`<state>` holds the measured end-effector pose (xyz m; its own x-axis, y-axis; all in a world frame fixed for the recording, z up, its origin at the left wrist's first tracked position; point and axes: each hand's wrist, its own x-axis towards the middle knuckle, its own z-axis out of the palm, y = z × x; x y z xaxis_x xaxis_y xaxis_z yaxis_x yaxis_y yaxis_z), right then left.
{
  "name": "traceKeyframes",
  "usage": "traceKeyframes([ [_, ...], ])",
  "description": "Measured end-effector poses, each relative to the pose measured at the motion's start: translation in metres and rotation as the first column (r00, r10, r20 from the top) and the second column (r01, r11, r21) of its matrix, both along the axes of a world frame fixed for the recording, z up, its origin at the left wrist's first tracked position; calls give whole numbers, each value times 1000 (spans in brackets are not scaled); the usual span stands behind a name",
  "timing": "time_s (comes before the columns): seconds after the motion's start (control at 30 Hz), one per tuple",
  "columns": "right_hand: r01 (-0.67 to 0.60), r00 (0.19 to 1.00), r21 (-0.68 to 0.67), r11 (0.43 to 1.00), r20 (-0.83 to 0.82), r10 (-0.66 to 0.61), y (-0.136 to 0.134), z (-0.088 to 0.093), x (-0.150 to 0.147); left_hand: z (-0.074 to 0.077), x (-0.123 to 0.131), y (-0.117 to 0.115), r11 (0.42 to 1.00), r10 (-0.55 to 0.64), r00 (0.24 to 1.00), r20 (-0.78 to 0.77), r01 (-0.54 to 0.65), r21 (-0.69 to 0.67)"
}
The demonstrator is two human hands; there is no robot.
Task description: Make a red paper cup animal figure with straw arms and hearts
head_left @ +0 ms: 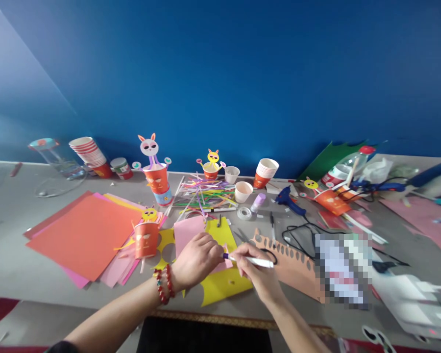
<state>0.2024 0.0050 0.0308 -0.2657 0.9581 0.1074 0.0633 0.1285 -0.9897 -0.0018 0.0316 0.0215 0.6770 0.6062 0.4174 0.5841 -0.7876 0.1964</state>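
A white marker [262, 262] with a purple end lies between my two hands, above the yellow paper. My right hand [252, 267] pinches its white barrel. The curled fingers of my left hand [200, 260] close around the purple end. Red bead bracelets [163, 284] circle my left wrist. Beneath my hands are a yellow sheet [224, 289] with round holes and a piece of pink paper [187, 230]. Scissors [271, 256] lie partly hidden behind my right hand. Left of my left hand stands a red paper cup [146, 240] with a yellow paper face.
Stacked colored paper [83, 240] covers the left side. Behind my hands lie many colored sticks [206, 193], a tape roll [244, 213] and a glue stick [258, 202]. A blue glue gun [290, 200], its cord and a white power strip [411, 299] are at right.
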Motion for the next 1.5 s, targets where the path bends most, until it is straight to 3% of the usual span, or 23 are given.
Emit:
traceKeyframes([
  [0.07,49,999,-23,999,-15,-49,3,3,-5,-1,3,-2,999,-4,1000,-10,4,-39],
  [0.17,-45,998,-134,990,-57,38,5,7,-3,2,1,-12,983,-12,1000,12,14,-181],
  [0.23,-150,986,-207,967,-107,130,2,9,0,9,-3,-23,931,-13,999,50,31,-365],
  [0.27,-189,979,-232,954,-126,163,-1,9,1,14,-5,-28,877,-11,996,84,50,-478],
  [0.3,-215,973,-251,944,-138,185,-4,8,1,19,-6,-34,797,-4,991,135,85,-598],
  [0.4,-247,964,-288,925,-173,204,-15,6,-3,29,-8,-46,438,59,945,322,265,-859],
  [0.47,-255,958,-311,915,-208,196,-17,7,-1,29,-10,-51,188,162,889,429,399,-897],
  [0.53,-193,956,-302,934,-270,111,-12,12,12,24,-16,-55,-57,282,831,479,513,-857],
  [0.57,-101,953,-286,953,-302,10,-7,16,22,20,-21,-56,-178,328,819,471,544,-820],
  [0.6,24,919,-230,973,-379,-112,-2,20,34,15,-27,-57,-246,380,812,442,549,-799],
  [0.63,147,889,-189,971,-406,-214,4,24,46,11,-33,-58,-213,430,802,414,536,-817],
  [0.67,275,861,-142,951,-404,-310,10,26,56,8,-38,-58,-88,447,801,398,482,-872],
  [0.7,337,859,-112,935,-371,-354,14,28,63,4,-42,-57,117,411,829,378,364,-924],
  [0.73,300,894,-132,945,-306,-327,18,27,66,2,-43,-55,349,313,889,333,219,-911],
  [0.77,215,937,-186,959,-238,-257,20,24,64,-1,-42,-52,579,222,937,271,97,-810],
  [0.8,139,967,-234,962,-179,-183,22,19,59,-3,-39,-48,748,136,971,198,30,-663],
  [0.83,103,985,-252,962,-109,-134,23,14,52,-6,-34,-44,847,56,988,141,28,-531],
  [0.87,83,994,-235,968,-53,-98,23,8,44,-8,-28,-40,897,7,996,86,31,-440],
  [0.97,20,997,-138,990,81,-9,23,-6,29,-17,-13,-30,949,-37,999,-19,30,-313],
  [1.13,14,969,52,999,247,-27,20,-19,34,-28,-9,-25,949,-84,991,-104,47,-311],
  [1.33,-80,982,11,997,171,77,23,-33,23,-32,-8,-23,955,-82,987,-138,38,-293],
  [1.5,-29,981,89,996,195,11,27,-42,15,-29,-7,-20,962,-110,972,-209,51,-269],
])
